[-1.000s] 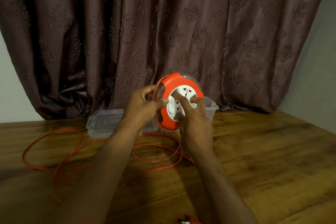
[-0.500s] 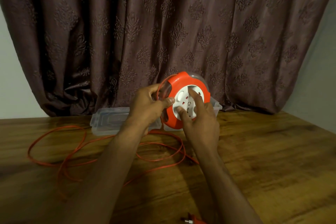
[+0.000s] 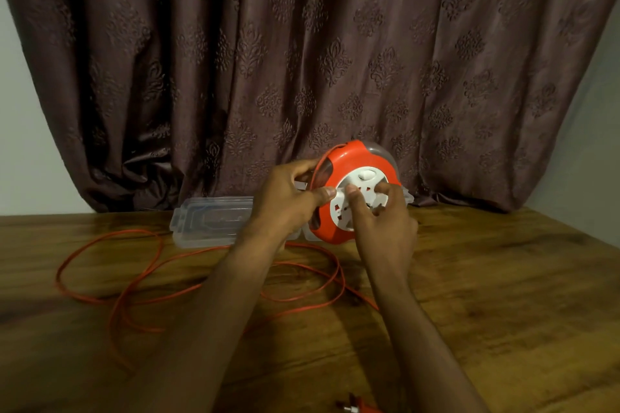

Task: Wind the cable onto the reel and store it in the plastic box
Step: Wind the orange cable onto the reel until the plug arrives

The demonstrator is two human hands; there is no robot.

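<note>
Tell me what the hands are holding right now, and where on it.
Left hand grips the reel by its orange rim; right hand fingers press its white socket face.

I can read no text, label, brand, number or sign anywhere here. The white socket face of the reel, held up between my hands, shows only pin holes and a plain oval switch, with no lettering I can make out. The reel's orange rim carries no marking I can read. The clear lid lying just to the left of my hands has moulded ridges but no legible writing. The curtain behind shows only a woven pattern.
</note>
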